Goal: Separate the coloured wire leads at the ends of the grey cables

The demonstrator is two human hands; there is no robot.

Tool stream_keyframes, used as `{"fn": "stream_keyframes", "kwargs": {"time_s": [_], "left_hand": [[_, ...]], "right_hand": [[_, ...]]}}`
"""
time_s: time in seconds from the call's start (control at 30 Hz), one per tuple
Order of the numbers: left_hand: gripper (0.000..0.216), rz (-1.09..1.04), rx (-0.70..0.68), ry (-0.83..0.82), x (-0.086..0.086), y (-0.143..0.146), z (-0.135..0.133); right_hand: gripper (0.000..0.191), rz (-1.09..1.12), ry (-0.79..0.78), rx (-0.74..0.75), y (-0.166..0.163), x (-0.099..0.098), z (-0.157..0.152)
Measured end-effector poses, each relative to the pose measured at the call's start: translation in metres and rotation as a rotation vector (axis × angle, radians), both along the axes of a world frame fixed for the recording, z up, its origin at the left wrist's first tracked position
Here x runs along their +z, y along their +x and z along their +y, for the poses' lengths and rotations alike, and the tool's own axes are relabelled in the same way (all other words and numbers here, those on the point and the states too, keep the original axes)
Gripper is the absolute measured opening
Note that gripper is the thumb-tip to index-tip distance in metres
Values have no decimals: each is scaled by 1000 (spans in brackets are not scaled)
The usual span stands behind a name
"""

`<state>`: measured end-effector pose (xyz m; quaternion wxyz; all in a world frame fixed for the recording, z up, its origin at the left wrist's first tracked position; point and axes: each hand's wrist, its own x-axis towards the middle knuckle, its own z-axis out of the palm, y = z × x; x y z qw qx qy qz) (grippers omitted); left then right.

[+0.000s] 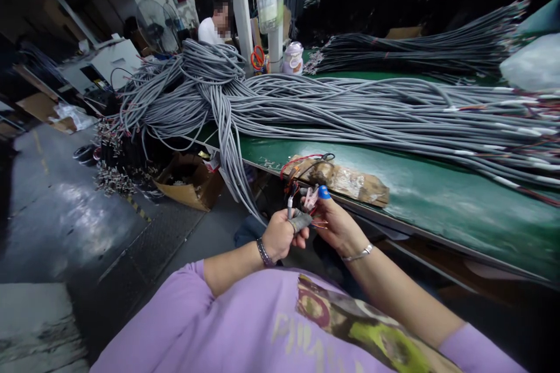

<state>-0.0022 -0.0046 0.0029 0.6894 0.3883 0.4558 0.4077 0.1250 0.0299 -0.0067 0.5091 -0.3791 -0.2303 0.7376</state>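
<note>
My left hand (280, 237), with a grey cover on its thumb, is closed round the end of a grey cable (290, 213) that has a white sleeve near its tip. Thin red wires (321, 224) stick out between both hands. A blue-covered fingertip marks my right hand (341, 226), which pinches a small pale pink connector or clip (311, 199); its exact kind is unclear. Both hands nearly touch, just off the table's front edge. Close beyond them, a taped cardboard-like block (356, 182) lies on the green table (420, 172), with orange and red wires (292, 178) at its left end.
Long grey cables (332, 102) cover much of the table, some hanging over its front edge. Black cables (406, 52) lie behind. A post (275, 41) and a lidded jar (293, 58) stand at the back. An open cardboard box (188, 186) sits below left. Another person (212, 30) is farther back.
</note>
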Motion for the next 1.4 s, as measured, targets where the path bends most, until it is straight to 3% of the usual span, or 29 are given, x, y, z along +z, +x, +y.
{"fn": "stream_keyframes", "kwargs": {"time_s": [0.33,0.5,0.7,0.87,1.07,1.27,1.4], "left_hand": [[46,20,3,77,0,-5,-15],[44,-14,89,78,0,-3,-13],[42,-4,107,72,5,2,-7],[43,16,109,61,-1,5,-5],[42,16,102,47,-3,4,-7],[40,-4,113,82,-3,-1,-13],[40,5,115,97,-4,-2,-17]], "right_hand": [[39,64,-63,150,10,4,-1],[32,123,-48,101,9,1,0],[31,149,-20,71,7,-5,4],[34,130,56,48,5,-10,7],[37,157,-17,2,3,-12,4],[40,188,-43,83,7,-5,-1],[31,171,-85,97,10,2,-1]]}}
